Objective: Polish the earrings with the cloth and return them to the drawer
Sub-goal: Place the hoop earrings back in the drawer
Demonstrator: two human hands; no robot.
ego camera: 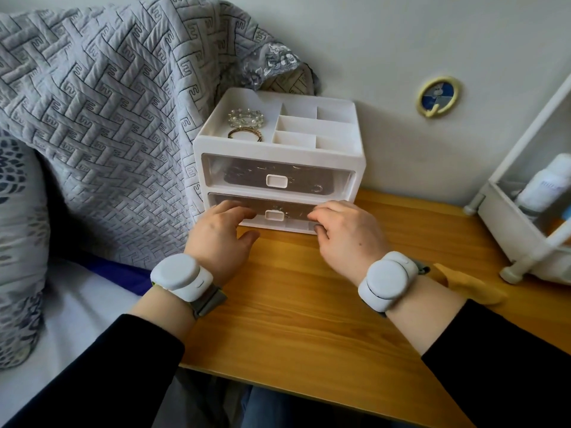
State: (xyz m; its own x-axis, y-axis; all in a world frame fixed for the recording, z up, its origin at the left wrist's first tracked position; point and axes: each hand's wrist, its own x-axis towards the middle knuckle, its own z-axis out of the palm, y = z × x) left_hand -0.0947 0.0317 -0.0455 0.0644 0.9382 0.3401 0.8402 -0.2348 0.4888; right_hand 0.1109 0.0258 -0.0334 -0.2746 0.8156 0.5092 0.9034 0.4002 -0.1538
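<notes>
A white jewellery organiser [358,168] with two clear-fronted drawers stands on the wooden table [293,319] against the wall. Both drawers sit flush in the box; small jewellery shows dimly through the upper drawer [234,174]. My left hand [219,236] and my right hand [346,233] rest with straight fingers against the front of the lower drawer [296,211], one on each side of its white handle [274,215]. Neither hand holds anything. A yellow cloth [469,285] lies on the table behind my right wrist. Earrings cannot be made out clearly.
The organiser's top tray holds a pearl bracelet [246,118] and a thin gold bangle [245,133]. A grey quilted blanket [102,118] is heaped at the left. A white rack [525,230] with a bottle [543,183] stands at the right. A round hook [437,96] hangs on the wall.
</notes>
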